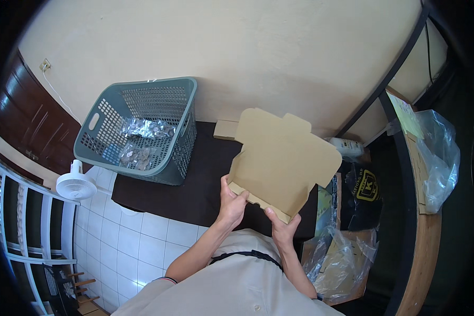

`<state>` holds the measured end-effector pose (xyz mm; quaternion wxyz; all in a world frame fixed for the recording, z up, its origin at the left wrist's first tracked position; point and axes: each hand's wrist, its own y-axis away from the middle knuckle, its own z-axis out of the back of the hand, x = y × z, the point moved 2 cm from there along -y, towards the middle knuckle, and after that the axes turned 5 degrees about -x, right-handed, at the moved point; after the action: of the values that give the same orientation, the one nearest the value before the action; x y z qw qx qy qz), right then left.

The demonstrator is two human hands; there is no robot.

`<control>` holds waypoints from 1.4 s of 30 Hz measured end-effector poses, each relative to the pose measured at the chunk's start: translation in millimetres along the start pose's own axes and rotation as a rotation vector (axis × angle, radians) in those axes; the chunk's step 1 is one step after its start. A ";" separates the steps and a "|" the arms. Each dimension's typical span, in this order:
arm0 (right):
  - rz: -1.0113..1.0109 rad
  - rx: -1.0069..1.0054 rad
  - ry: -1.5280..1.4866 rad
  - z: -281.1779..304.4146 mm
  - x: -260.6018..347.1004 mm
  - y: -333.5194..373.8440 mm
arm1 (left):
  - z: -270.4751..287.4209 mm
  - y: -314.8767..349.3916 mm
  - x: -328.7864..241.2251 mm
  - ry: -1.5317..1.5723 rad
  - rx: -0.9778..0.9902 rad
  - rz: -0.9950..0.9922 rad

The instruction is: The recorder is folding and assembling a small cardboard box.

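– Where is the flat brown cardboard box blank (284,158)?
– Above the dark worktop (195,195), slanting up-right; left hand (231,203) and right hand (282,226) both clasp its near edge.

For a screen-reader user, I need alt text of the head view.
Both hands, left hand and right hand, grip the near edge of a flat, unfolded cardboard box above a dark table. A grey-green laundry basket holding silvery packets stands at left.
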<state>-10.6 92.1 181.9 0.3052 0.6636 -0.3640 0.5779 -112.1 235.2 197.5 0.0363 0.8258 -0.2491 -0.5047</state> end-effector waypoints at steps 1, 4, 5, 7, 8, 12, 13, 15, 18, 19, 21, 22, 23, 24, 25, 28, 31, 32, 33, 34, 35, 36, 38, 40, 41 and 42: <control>-0.095 -0.001 -0.170 -3.9 -0.2 -2.9 | -1.4 -0.3 -7.3 0.018 0.085 0.020; -0.235 0.000 -0.450 -8.9 0.6 -13.2 | 6.0 -5.4 -15.3 0.119 0.271 0.058; -0.284 0.008 -0.557 -10.1 0.9 -16.2 | 8.0 -7.8 -15.6 0.205 0.364 0.075; -0.308 0.022 -0.562 -14.8 -4.0 -23.4 | 13.9 -15.7 -12.0 0.184 0.329 0.067; -0.339 0.043 -0.566 -16.9 -7.9 -26.1 | 16.5 -18.8 -9.2 0.163 0.284 0.056; -0.374 0.070 -0.516 -22.3 -26.7 -31.3 | 33.3 -23.3 7.0 0.179 0.198 0.028; -0.403 0.077 -0.492 -23.4 -35.8 -32.5 | 41.8 -27.1 15.4 0.221 0.157 0.060; -0.445 0.093 -0.456 -22.7 -55.1 -33.9 | 61.7 -29.9 33.6 0.271 0.099 0.093; -0.648 0.132 -0.431 -9.8 -103.5 -41.2 | 106.6 -41.5 71.6 0.257 0.034 0.197; -0.792 0.174 -0.372 2.8 -130.2 -43.7 | 129.0 -48.3 89.7 -0.027 0.001 0.307; -0.955 0.240 -0.135 30.6 -166.2 -38.6 | 168.2 -49.2 122.3 -0.308 -0.036 0.435; -0.966 0.243 -0.126 35.7 -166.7 -39.0 | 187.8 -53.1 131.0 -0.743 -0.076 0.304; -0.952 0.279 0.225 43.3 -167.0 -35.8 | 198.5 -53.2 129.0 -1.179 -0.110 0.159; -0.917 0.313 0.574 50.2 -166.5 -34.7 | 206.4 -57.6 130.1 -1.180 -0.113 0.170; -0.921 0.295 0.678 59.2 -170.9 -35.1 | 207.8 -62.7 125.1 -1.148 -0.173 0.123; -0.450 0.237 1.110 68.7 -165.7 -41.1 | 200.0 -80.8 113.0 -1.096 -0.220 0.093; -0.296 0.040 0.933 56.5 -177.7 -59.9 | 182.9 -109.8 113.8 -1.029 -0.133 0.036; -0.212 -0.013 0.850 49.6 -178.5 -69.7 | 170.2 -115.8 107.9 -1.170 -0.101 0.004; -0.213 -0.021 0.850 40.8 -181.8 -81.9 | 156.1 -123.2 102.1 -1.309 -0.069 -0.031; -0.244 -0.004 0.899 31.5 -183.9 -87.2 | 148.8 -127.0 103.2 -1.312 -0.069 -0.022; -0.274 0.011 0.947 26.3 -187.2 -86.7 | 143.0 -132.7 106.0 -1.323 -0.082 0.016; -0.281 0.011 0.949 23.9 -188.4 -81.9 | 139.5 -134.0 108.7 -1.334 -0.096 0.053; -0.259 -0.043 0.955 15.2 -194.4 -92.3 | 137.9 -146.0 112.7 -1.246 -0.111 0.083; -0.253 -0.116 1.024 15.6 -199.5 -99.2 | 138.6 -156.4 115.9 -1.378 -0.173 0.002; -0.249 -0.196 0.981 19.4 -200.8 -102.4 | 134.5 -158.4 111.0 -1.383 -0.160 0.009; -0.244 -0.277 0.938 23.3 -202.2 -106.4 | 129.9 -167.9 104.1 -1.410 -0.163 0.038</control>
<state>77.4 157.5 -19.8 0.5865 0.3234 -0.1808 0.7202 -121.7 360.1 -3.0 -0.0631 0.2927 -0.1888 -0.9353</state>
